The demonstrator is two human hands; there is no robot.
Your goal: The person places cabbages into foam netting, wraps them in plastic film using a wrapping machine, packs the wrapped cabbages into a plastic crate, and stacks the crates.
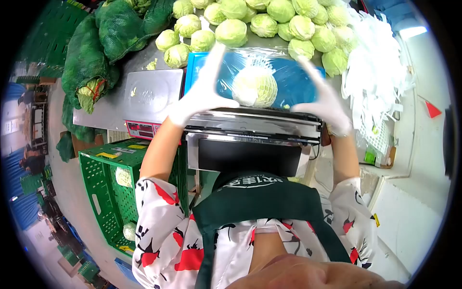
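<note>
A pale green cabbage [262, 89] in a white foam net sits on the blue surface [226, 86] of a wrapping machine [255, 123]. Clear plastic film [236, 62] shines over and around the blue surface behind it. My left hand [204, 91], in a white glove, is left of the cabbage, thumb and fingers spread apart. On the other side, my right hand [327, 101], gloved too and slightly blurred, has its fingers stretched forward and its thumb pointing inward. Both hands are at the film's sides; whether they touch it I cannot tell.
Several loose cabbages [231, 32] are heaped at the back of the metal table. White foam nets [378, 62] pile up at the right. A scale [153, 91] stands left of the machine, near green mesh sacks [89, 58]. Below it, a green crate [108, 192] holds netted cabbages.
</note>
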